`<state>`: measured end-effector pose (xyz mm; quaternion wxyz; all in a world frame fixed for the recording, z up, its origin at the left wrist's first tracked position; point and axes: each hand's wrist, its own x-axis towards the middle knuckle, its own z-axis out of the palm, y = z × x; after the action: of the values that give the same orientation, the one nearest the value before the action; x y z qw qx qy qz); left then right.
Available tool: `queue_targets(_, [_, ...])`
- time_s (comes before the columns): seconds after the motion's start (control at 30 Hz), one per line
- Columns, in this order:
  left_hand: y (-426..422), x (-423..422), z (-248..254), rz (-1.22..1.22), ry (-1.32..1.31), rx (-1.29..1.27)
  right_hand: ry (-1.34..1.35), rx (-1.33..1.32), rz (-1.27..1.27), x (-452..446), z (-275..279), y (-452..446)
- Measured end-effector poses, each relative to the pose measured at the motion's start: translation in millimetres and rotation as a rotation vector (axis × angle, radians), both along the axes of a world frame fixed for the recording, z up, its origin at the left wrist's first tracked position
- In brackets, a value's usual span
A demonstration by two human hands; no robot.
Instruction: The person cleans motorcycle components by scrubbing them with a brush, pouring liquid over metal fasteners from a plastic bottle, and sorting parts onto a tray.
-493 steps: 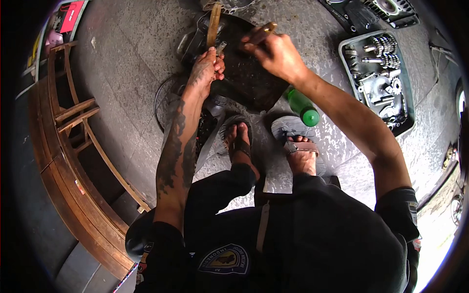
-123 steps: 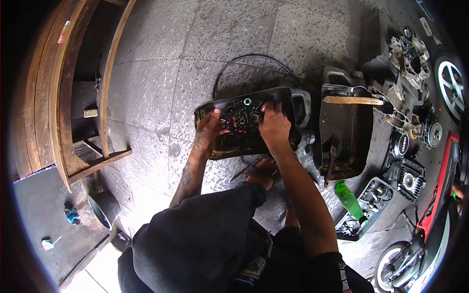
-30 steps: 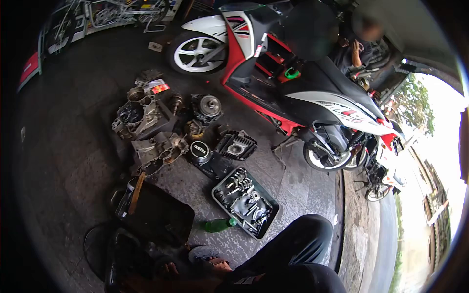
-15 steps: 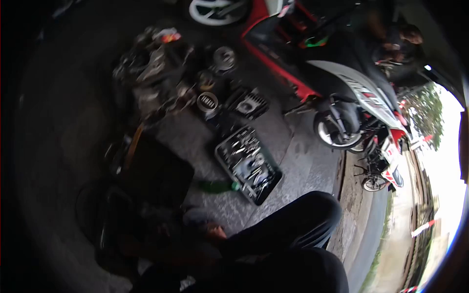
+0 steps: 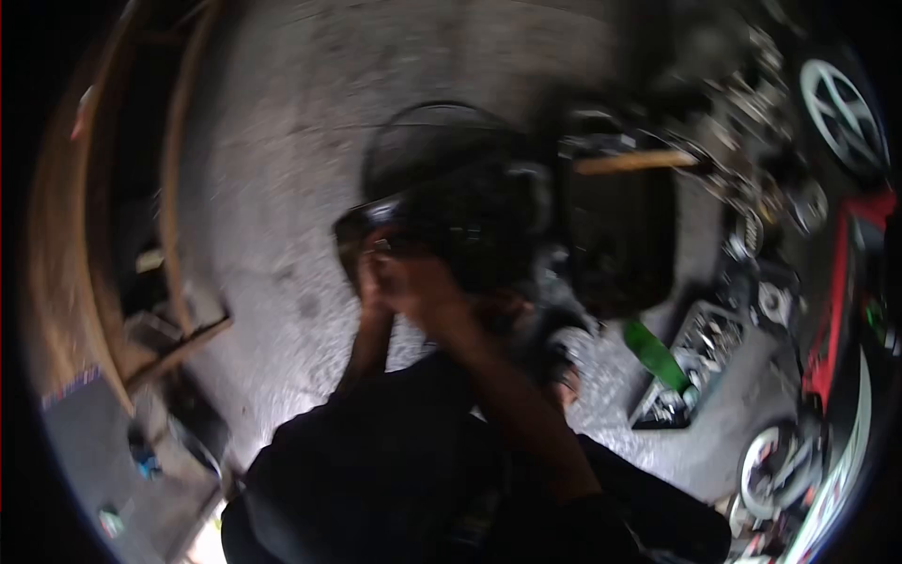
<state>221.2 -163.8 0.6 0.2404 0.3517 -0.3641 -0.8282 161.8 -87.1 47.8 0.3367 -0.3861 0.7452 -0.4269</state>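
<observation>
Motion blurs the whole view. My left hand (image 5: 372, 273) and my right hand (image 5: 413, 282) are close together at the left end of a dark tray (image 5: 349, 230). Their fingers are smeared, and anything between them cannot be made out. Inside the tray the contents are too dark to tell apart. A black cable (image 5: 413, 108) curves behind it.
Right of the tray stands a dark pan (image 5: 620, 244) with a wooden stick (image 5: 634, 163) across its top. A green bottle (image 5: 658, 357) lies beside a tray of metal parts (image 5: 662, 414). Engine parts (image 5: 752, 122) and a motorbike (image 5: 832, 320) are farther right; wooden furniture (image 5: 70, 254) stands left.
The view has swung from the motorbike down to the floor and trays. Both my hands now show together at the dark tray's left end; four seconds ago they were apart over it.
</observation>
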Motion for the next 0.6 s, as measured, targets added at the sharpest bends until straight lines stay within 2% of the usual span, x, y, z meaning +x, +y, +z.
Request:
queue_targets(0.03, [-1,2,-1,0.059,0.127,0.165,0.077,-0.189,-0.090,0,-2,7])
queue_targets(0.1, [-3,1,-2,0.088,0.343,0.506,0.210,-0.167,-0.181,-16,15,13])
queue_targets(0.17, [-5,-4,-7,0.046,0.403,0.796,-0.280,-0.099,-0.437,-33,38,24])
queue_targets(0.2, [-6,-8,-7,-0.024,0.343,0.916,-0.282,-0.095,-0.434,-38,30,30])
queue_targets(0.27, [0,-15,4,-0.016,0.354,0.906,-0.297,-0.174,-0.707,-48,5,39])
queue_targets(0.4, [3,-24,1,-0.039,0.396,0.927,-0.255,-0.148,-0.711,-47,-7,49])
queue_targets(0.47, [6,-26,0,-0.063,0.436,0.910,-0.445,-0.173,-0.744,-40,-12,49])
queue_targets(0.6, [10,-27,-4,-0.013,0.425,0.924,-0.414,-0.135,-0.708,-33,-18,45])
